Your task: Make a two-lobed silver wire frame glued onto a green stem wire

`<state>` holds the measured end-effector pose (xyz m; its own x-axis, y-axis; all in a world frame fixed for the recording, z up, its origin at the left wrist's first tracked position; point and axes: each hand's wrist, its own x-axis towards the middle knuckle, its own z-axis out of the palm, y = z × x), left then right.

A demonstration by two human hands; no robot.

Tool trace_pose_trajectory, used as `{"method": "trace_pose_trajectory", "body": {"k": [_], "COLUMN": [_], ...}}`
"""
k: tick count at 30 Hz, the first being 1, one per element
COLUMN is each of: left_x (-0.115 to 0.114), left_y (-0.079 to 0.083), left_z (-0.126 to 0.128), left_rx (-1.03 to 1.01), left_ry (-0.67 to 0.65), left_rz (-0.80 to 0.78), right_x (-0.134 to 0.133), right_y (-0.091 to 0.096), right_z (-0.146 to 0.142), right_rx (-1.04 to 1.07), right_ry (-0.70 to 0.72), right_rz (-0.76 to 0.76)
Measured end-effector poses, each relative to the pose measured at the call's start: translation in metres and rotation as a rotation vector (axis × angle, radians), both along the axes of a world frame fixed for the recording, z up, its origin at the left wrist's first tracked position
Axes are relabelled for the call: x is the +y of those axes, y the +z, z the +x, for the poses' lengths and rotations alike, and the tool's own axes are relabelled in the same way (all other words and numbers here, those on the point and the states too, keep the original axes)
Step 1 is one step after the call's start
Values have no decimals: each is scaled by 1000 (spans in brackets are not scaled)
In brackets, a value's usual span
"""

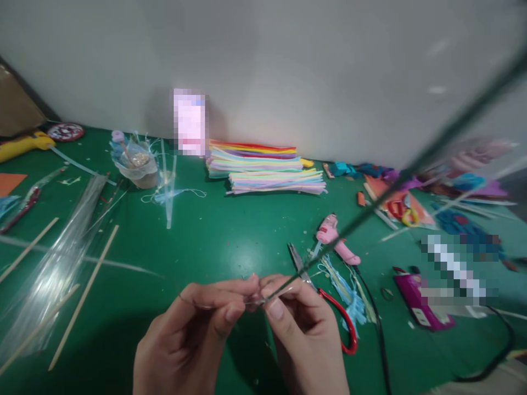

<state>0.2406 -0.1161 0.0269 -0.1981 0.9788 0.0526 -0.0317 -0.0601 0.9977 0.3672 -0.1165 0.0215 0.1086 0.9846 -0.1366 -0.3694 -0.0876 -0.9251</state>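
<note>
Above the front of the green table (230, 230), my two hands meet fingertip to fingertip. My right hand (304, 334) pinches the end of a long, thin dark green stem (373, 207), which slants up past the upper right edge of the view. Between thumb and forefinger, my left hand (189, 334) holds a thin, shiny wire-like strand (197, 303) close to the stem's end. What lies right between the fingertips is small and blurred. Red-handled scissors (349, 329) rest on the table just beyond my right hand, which partly hides them.
A pink glue gun (337, 241) with a black cord lies behind the scissors, near blue tassels (349, 296). Bundled pastel pipe cleaners (275, 182) sit by the wall. At left are clear plastic sleeves (61, 263), wooden sticks (84, 296), a cup (140, 170) and a yellow glue gun (27, 147).
</note>
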Motion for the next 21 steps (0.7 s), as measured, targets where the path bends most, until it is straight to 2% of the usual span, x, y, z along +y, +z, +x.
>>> {"method": "trace_pose_trajectory", "body": {"k": [4,8,15,21], "left_x": [-1,-3,2,5], "left_y": [0,3,5,7], "left_z": [1,6,5,4], "left_rx": [58,63,20,-20], "left_ry": [-27,81,33,13], "left_rz": [0,-12,-22,-105], "right_x": [2,4,4,5], "right_y": [0,-3,-3,-5], "right_z": [-1,-2,0,0], "right_rx": [-5,-42,-102,-78], "right_ry": [12,-33,-38,-43], "right_rz": [-8,49,63,73]}}
